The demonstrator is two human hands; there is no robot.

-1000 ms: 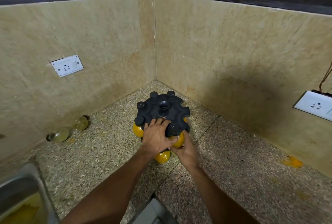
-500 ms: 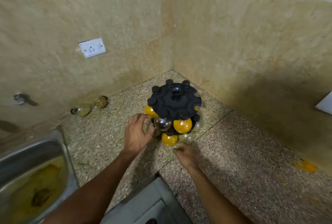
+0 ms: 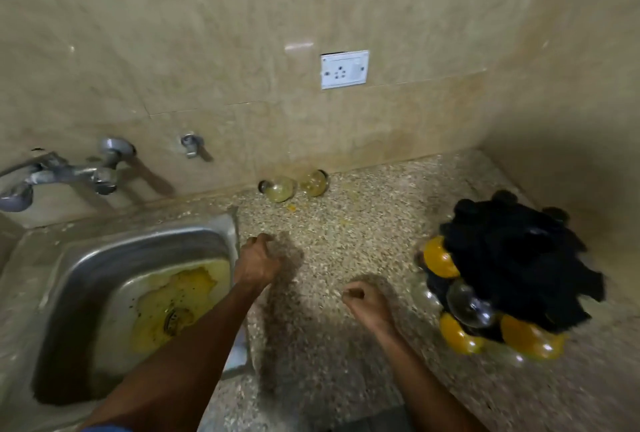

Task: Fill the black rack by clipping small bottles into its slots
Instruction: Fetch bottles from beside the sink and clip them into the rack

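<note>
Now both hands are off the black rack (image 3: 519,258) — parked in the desk's far right corner — as the left hand (image 3: 258,263) and right hand (image 3: 367,300), fingers loosely curled and empty, swing toward two loose bottles (image 3: 294,185) at the back edge.

One black rack (image 3: 516,258) stands at the right of the counter (image 3: 346,244). In its blurred lower tiers at least three yellow-filled bottles (image 3: 439,258) and two clear ones (image 3: 465,303) can be counted; the rest are hidden or smeared. Two loose bottles (image 3: 278,188) lie side by side at the far edge, against the wall. There is one steel sink (image 3: 86,258) at the left, one tap (image 3: 65,175) over it, one separate valve (image 3: 191,146), and one wall socket (image 3: 344,69). Two hands: the left hand (image 3: 258,260) and the right hand (image 3: 365,300).
</note>
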